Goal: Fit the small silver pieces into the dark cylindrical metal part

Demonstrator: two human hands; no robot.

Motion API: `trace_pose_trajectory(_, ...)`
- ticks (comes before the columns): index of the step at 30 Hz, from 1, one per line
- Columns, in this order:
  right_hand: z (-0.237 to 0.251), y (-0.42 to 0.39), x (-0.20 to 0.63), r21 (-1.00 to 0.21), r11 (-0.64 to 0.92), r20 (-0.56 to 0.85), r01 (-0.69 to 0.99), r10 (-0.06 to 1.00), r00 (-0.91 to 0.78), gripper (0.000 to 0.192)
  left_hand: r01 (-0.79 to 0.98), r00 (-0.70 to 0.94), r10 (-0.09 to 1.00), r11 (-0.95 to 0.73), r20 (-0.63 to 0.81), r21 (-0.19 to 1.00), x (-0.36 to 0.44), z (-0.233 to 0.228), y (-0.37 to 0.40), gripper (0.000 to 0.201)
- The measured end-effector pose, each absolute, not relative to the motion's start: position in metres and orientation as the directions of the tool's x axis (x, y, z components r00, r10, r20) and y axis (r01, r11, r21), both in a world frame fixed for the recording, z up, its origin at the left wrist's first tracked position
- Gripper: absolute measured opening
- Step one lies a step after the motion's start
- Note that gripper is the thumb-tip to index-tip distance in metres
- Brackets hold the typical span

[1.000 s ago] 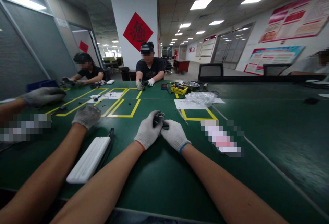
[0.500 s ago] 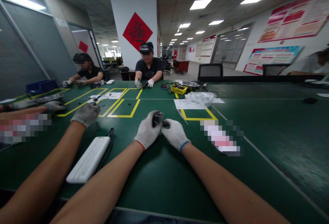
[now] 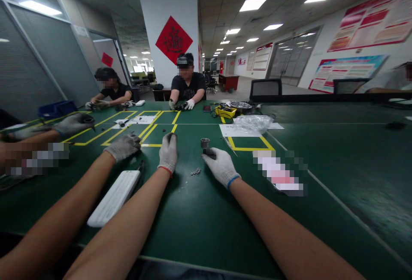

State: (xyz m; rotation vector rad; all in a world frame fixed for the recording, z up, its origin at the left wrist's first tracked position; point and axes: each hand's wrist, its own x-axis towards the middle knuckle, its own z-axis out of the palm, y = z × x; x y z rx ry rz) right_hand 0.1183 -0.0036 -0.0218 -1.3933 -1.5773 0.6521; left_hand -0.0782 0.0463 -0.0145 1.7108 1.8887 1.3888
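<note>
Head view. The left hand (image 3: 168, 153) has let go of the small metal cylinder (image 3: 205, 143) and moved up-frame, fingers loosely extended, holding nothing. The right hand (image 3: 220, 165) now steadies the cylinder alone, fingers narrow at its base; it stands upright on the green worktop (image 3: 199, 220) at frame centre. Count: one cylinder, one cluster of small bearings (image 3: 195, 171) between the hands, one white case (image 3: 114, 197) at lower left.
</note>
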Motion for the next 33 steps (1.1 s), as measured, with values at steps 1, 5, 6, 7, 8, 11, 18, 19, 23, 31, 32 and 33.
trace_pose_trajectory(1, -0.022, -0.003, 0.118, -0.849, 0.224, 0.281, 0.479, 0.959, 0.049, 0.011, 0.648, -0.356, 0.865, -0.043, 0.352, 0.760, -0.081, -0.013, 0.048, 0.044)
trace_pose_trajectory(5, -0.024, -0.003, 0.117, -0.850, 0.222, 0.285, 0.478, 0.957, 0.063, 0.011, 0.767, -0.471, 0.843, 0.248, 0.258, 0.592, -0.080, -0.007, 0.048, 0.051)
trace_pose_trajectory(6, -0.025, -0.004, 0.117, -0.848, 0.225, 0.289, 0.480, 0.955, 0.062, 0.011, 0.798, -0.464, 0.846, 0.271, 0.262, 0.538, -0.078, -0.007, 0.048, 0.052)
trace_pose_trajectory(7, -0.026, -0.004, 0.117, -0.846, 0.229, 0.292, 0.481, 0.955, 0.060, 0.011, 0.823, -0.446, 0.853, 0.273, 0.269, 0.498, -0.076, -0.007, 0.048, 0.052)
trace_pose_trajectory(8, -0.026, -0.004, 0.118, -0.846, 0.233, 0.294, 0.479, 0.954, 0.055, 0.012, 0.840, -0.432, 0.859, 0.273, 0.274, 0.469, -0.075, -0.007, 0.049, 0.051)
trace_pose_trajectory(11, -0.026, -0.006, 0.119, -0.848, 0.241, 0.299, 0.473, 0.953, 0.051, 0.014, 0.867, -0.414, 0.869, 0.285, 0.270, 0.409, -0.073, -0.008, 0.055, 0.047)
trace_pose_trajectory(18, -0.024, -0.008, 0.120, -0.875, 0.226, 0.278, 0.427, 0.959, 0.062, 0.015, 0.959, -0.280, 0.871, 0.237, 0.404, 0.154, -0.076, -0.006, 0.063, 0.042)
trace_pose_trajectory(19, -0.025, -0.008, 0.120, -0.877, 0.229, 0.279, 0.422, 0.958, 0.060, 0.016, 0.974, -0.224, 0.878, 0.206, 0.422, 0.090, -0.076, -0.005, 0.065, 0.041)
trace_pose_trajectory(23, -0.027, -0.010, 0.118, -0.873, 0.250, 0.296, 0.420, 0.954, 0.047, 0.016, 0.968, -0.232, 0.902, 0.252, 0.364, -0.007, -0.082, 0.002, 0.078, 0.051)
trace_pose_trajectory(31, -0.027, -0.011, 0.114, -0.838, 0.289, 0.342, 0.462, 0.939, 0.033, 0.015, 0.852, -0.523, 0.852, 0.523, 0.011, -0.014, -0.150, 0.015, 0.118, 0.069)
trace_pose_trajectory(32, -0.027, -0.011, 0.113, -0.839, 0.292, 0.341, 0.459, 0.940, 0.027, 0.015, 0.868, -0.495, 0.869, 0.494, 0.008, -0.051, -0.156, 0.016, 0.119, 0.069)
trace_pose_trajectory(33, -0.026, -0.011, 0.112, -0.841, 0.293, 0.340, 0.455, 0.940, 0.023, 0.014, 0.886, -0.457, 0.890, 0.455, -0.003, -0.088, -0.160, 0.016, 0.121, 0.069)
